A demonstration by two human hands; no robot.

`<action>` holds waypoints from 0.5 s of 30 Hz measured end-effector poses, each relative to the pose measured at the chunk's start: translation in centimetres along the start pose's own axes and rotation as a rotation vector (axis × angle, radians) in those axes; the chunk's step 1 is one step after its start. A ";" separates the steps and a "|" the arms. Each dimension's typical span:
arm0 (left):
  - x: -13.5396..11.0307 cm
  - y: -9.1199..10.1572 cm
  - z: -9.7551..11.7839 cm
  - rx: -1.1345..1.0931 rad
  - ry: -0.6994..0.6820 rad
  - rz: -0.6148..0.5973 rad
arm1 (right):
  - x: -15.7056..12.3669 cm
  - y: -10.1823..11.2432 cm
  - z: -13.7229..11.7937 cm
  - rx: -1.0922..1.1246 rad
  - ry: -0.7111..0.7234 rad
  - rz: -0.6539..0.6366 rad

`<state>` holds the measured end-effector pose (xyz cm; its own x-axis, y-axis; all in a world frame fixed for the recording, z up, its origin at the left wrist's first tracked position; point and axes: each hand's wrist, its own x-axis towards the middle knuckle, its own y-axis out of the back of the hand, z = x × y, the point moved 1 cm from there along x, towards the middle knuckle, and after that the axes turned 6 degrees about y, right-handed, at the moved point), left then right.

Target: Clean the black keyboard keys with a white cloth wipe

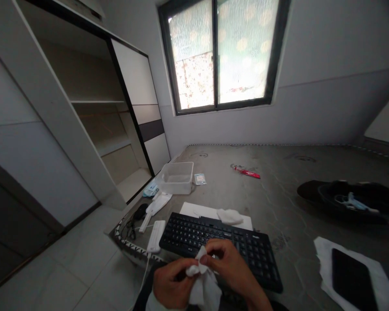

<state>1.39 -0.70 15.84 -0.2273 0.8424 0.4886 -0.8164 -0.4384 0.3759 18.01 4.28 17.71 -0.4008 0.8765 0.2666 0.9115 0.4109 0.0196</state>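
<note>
Left hand (pixel 172 283) and right hand (pixel 228 264) are both pinching a white tissue (pixel 205 290) in their fingertips, right by the near side of the keyboard (pixel 210 233), and it's only partway bunched I'd say, top scrunched, rest hanging loose.

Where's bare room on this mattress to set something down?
Bare mattress shows between the red item and black cap, and between keyboard and the white paper under the phone. Crowded: the left edge, by power strip and clear bin, and where left hand and right hand pinch white tissue.
</note>
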 end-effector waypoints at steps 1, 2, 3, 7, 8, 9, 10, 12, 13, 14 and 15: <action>0.0 -0.2 0.0 0.024 0.028 -0.001 | 0.0 0.1 -0.1 -0.009 -0.011 0.013; 0.0 -0.4 0.1 0.045 0.053 -0.005 | 0.0 0.2 -0.2 -0.021 -0.018 0.022; -0.1 -0.5 0.1 0.067 0.072 -0.009 | -0.1 0.4 -0.3 -0.034 -0.024 0.028; -0.3 -1.1 0.0 0.128 0.091 -0.015 | -0.4 0.8 -0.6 -0.077 -0.023 0.011; -0.3 -1.2 -0.1 0.134 0.092 -0.015 | -0.4 0.9 -0.6 -0.082 -0.021 0.007; -0.3 -1.2 -0.1 0.136 0.097 -0.010 | -0.4 0.9 -0.6 -0.080 -0.021 0.005; -0.3 -1.2 -0.2 0.137 0.103 0.000 | -0.5 0.9 -0.5 -0.072 -0.025 0.005; -0.2 -0.9 -0.3 0.155 0.113 0.033 | -0.5 0.7 -0.6 -0.047 -0.040 0.016; -0.2 -0.7 -0.4 0.163 0.111 0.046 | -0.5 0.5 -0.7 -0.039 -0.047 0.026; -0.1 -0.4 -0.5 0.167 0.106 0.050 | -0.5 0.3 -0.8 -0.037 -0.053 0.039; 0.0 -0.1 -0.7 0.167 0.096 0.048 | -0.5 0.0 -1.0 -0.046 -0.054 0.057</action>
<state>1.15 -0.46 15.27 -0.3197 0.8418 0.4349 -0.7057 -0.5178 0.4836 18.33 3.55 18.55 -0.3515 0.9108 0.2164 0.9357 0.3492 0.0501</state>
